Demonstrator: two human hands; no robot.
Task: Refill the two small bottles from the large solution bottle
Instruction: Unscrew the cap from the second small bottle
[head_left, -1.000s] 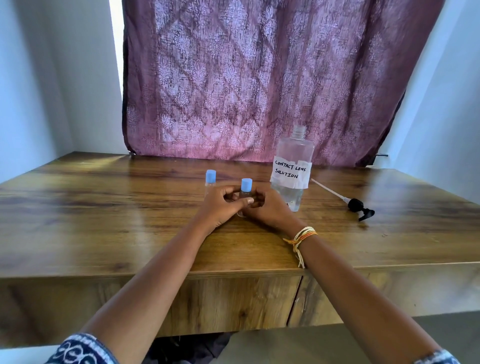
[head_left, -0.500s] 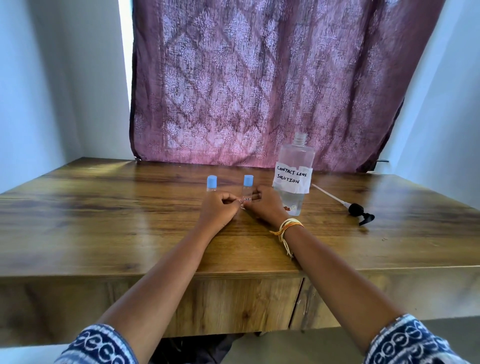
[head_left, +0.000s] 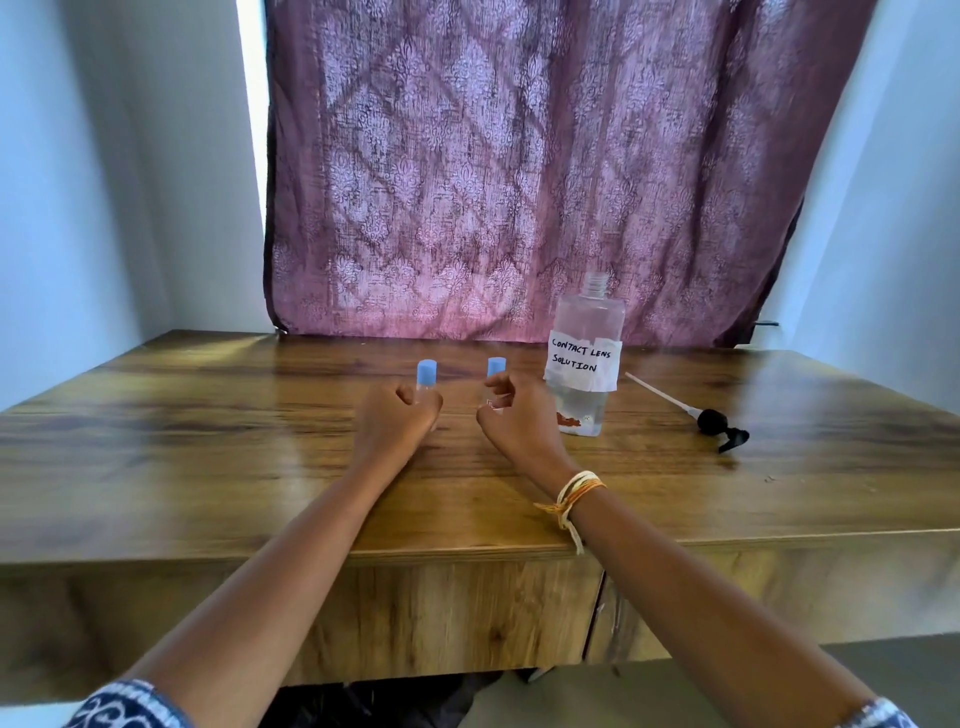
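On the wooden table (head_left: 208, 467), the left hand (head_left: 395, 426) was curled in front of the left small bottle (head_left: 427, 375), whose blue cap showed above the knuckles, though whether the fingers gripped it could not be told. Just to its right, the right hand (head_left: 519, 421) curled its thumb and fingers round the right small bottle (head_left: 496, 370), also blue-capped and upright. Beyond that stood the uncapped large bottle (head_left: 586, 358), labelled "CONTACT LENS SOLUTION", with its black pump (head_left: 711, 422) lying on the table further right.
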